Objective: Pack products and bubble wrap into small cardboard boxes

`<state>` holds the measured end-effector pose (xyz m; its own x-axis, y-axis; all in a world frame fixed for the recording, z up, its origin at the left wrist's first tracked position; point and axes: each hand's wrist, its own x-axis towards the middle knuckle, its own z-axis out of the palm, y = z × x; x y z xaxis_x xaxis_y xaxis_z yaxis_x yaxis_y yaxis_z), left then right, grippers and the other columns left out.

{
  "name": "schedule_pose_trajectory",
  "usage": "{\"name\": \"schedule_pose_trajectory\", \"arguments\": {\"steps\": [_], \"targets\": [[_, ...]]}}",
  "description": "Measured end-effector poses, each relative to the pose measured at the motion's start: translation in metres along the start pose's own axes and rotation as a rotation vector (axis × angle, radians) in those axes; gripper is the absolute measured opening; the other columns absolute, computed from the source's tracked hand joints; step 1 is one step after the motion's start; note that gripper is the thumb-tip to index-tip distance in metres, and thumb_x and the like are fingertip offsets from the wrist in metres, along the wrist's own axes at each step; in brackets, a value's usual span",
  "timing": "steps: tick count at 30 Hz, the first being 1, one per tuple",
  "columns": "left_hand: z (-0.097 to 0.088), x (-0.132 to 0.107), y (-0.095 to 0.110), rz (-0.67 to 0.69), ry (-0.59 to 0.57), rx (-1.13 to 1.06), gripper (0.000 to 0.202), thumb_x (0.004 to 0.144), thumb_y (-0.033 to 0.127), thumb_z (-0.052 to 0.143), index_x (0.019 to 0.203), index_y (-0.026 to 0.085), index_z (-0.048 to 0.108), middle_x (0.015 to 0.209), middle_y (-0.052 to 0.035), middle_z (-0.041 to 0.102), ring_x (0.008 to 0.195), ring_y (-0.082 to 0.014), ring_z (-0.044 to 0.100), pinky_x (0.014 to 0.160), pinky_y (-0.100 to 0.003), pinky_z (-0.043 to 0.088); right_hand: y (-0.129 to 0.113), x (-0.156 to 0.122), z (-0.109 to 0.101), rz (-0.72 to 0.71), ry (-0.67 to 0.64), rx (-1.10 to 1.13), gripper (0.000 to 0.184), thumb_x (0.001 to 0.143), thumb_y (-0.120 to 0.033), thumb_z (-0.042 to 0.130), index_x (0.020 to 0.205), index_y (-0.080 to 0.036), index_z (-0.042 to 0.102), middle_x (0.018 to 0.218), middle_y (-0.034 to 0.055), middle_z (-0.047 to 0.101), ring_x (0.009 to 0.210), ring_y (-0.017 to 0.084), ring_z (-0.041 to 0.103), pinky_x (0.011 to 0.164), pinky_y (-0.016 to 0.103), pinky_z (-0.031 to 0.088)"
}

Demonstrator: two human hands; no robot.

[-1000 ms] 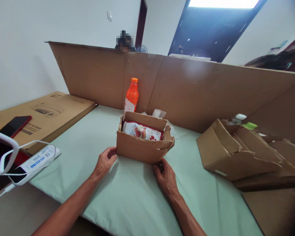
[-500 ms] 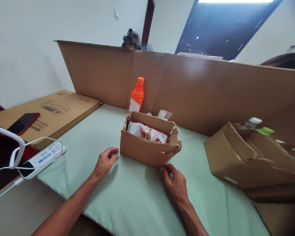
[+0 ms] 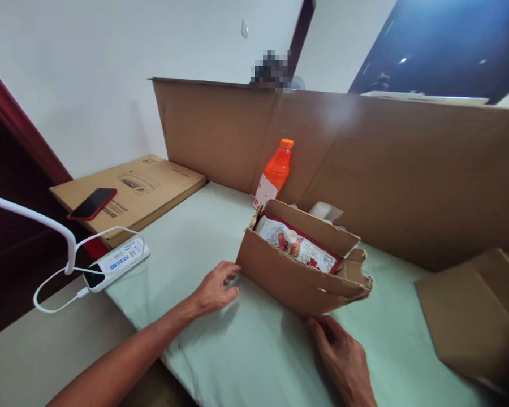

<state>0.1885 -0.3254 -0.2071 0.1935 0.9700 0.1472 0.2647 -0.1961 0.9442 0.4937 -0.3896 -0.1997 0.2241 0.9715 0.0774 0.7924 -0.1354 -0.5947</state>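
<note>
A small open cardboard box (image 3: 292, 280) stands on the pale green tablecloth (image 3: 203, 226). Inside it lies a red and white printed packet (image 3: 299, 249). My left hand (image 3: 215, 289) rests on the cloth just off the box's lower left corner, fingers loosely curled and empty. On the cloth below the box's front right end lies my right hand (image 3: 343, 356), fingertips at the box's base and holding nothing. Just behind the box stands an orange bottle (image 3: 275, 169).
A tall cardboard sheet (image 3: 385, 164) walls off the back; a person's head shows above it. A flat carton (image 3: 148, 181) with a red phone (image 3: 92, 203) on it lies at left, near a white power bank (image 3: 116, 263) with a cable. More cardboard (image 3: 479, 316) lies at right.
My view has swung left, so the box now sits further right. Both hands have come off the box's front corners and rest on the cloth beside it.
</note>
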Motion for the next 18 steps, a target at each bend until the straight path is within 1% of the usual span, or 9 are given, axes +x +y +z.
{"name": "schedule_pose_trajectory", "arguments": {"steps": [2, 4, 7, 11, 13, 15, 16, 18], "targets": [[0.000, 0.003, 0.000, 0.012, -0.027, 0.004, 0.052, 0.067, 0.013, 0.063, 0.118, 0.020, 0.070, 0.121, -0.0104, 0.069, 0.103, -0.0232, 0.069, 0.084, -0.032, 0.057, -0.002, 0.001, 0.000, 0.015, 0.017, 0.022, 0.046, 0.076, -0.061, 0.049, 0.081, -0.025, 0.076, 0.073, 0.0060, 0.078, 0.067, 0.028, 0.073, 0.060, 0.034, 0.053], [-0.006, 0.002, 0.001, 0.011, -0.032, 0.014, 0.052, 0.068, 0.013, 0.063, 0.119, 0.020, 0.070, 0.117, -0.0097, 0.071, 0.103, -0.0234, 0.070, 0.086, -0.033, 0.057, -0.003, 0.002, -0.001, 0.020, 0.031, 0.034, 0.044, 0.075, -0.061, 0.051, 0.080, -0.025, 0.076, 0.071, 0.0060, 0.078, 0.064, 0.027, 0.072, 0.058, 0.033, 0.054], [-0.022, -0.008, 0.002, 0.002, -0.004, 0.043, 0.046, 0.070, 0.013, 0.063, 0.114, 0.021, 0.072, 0.113, -0.0080, 0.073, 0.097, -0.0221, 0.070, 0.084, -0.032, 0.056, -0.002, 0.003, -0.001, 0.025, 0.029, 0.041, 0.044, 0.075, -0.062, 0.052, 0.079, -0.025, 0.076, 0.071, 0.0060, 0.078, 0.061, 0.026, 0.071, 0.056, 0.032, 0.053], [-0.049, -0.024, 0.005, -0.037, 0.076, 0.104, 0.038, 0.073, 0.018, 0.063, 0.110, 0.021, 0.074, 0.111, -0.0075, 0.074, 0.087, -0.0205, 0.068, 0.074, -0.030, 0.055, 0.000, 0.005, -0.001, 0.053, 0.004, 0.041, 0.045, 0.074, -0.062, 0.053, 0.081, -0.024, 0.076, 0.073, 0.0065, 0.078, 0.064, 0.027, 0.072, 0.060, 0.033, 0.054], [-0.058, -0.028, 0.005, -0.063, 0.107, 0.130, 0.036, 0.076, 0.021, 0.061, 0.110, 0.020, 0.074, 0.109, -0.0086, 0.074, 0.085, -0.0204, 0.067, 0.070, -0.031, 0.053, 0.000, 0.005, -0.001, 0.058, -0.008, 0.045, 0.045, 0.073, -0.062, 0.053, 0.080, -0.024, 0.075, 0.073, 0.0070, 0.078, 0.064, 0.027, 0.071, 0.060, 0.034, 0.054], [-0.062, -0.025, 0.005, -0.070, 0.108, 0.143, 0.038, 0.077, 0.023, 0.060, 0.113, 0.019, 0.072, 0.110, -0.0095, 0.073, 0.085, -0.0206, 0.066, 0.070, -0.032, 0.053, -0.002, 0.004, -0.002, 0.050, -0.010, 0.061, 0.044, 0.074, -0.061, 0.052, 0.080, -0.023, 0.074, 0.074, 0.0072, 0.078, 0.066, 0.027, 0.072, 0.062, 0.034, 0.054], [-0.061, -0.021, 0.005, -0.058, 0.100, 0.143, 0.041, 0.077, 0.024, 0.060, 0.116, 0.019, 0.071, 0.113, -0.0099, 0.071, 0.088, -0.0212, 0.066, 0.072, -0.032, 0.054, -0.003, 0.003, -0.003, 0.043, 0.006, 0.073, 0.043, 0.074, -0.060, 0.052, 0.080, -0.023, 0.073, 0.075, 0.0073, 0.078, 0.068, 0.027, 0.072, 0.062, 0.034, 0.054], [-0.053, -0.008, 0.004, -0.013, 0.083, 0.119, 0.050, 0.076, 0.025, 0.063, 0.125, 0.020, 0.065, 0.124, -0.0112, 0.067, 0.100, -0.0236, 0.065, 0.079, -0.034, 0.054, -0.005, 0.002, -0.005, 0.021, 0.081, 0.104, 0.039, 0.076, -0.057, 0.053, 0.084, -0.022, 0.069, 0.079, 0.0077, 0.077, 0.072, 0.026, 0.071, 0.064, 0.034, 0.054]]}}
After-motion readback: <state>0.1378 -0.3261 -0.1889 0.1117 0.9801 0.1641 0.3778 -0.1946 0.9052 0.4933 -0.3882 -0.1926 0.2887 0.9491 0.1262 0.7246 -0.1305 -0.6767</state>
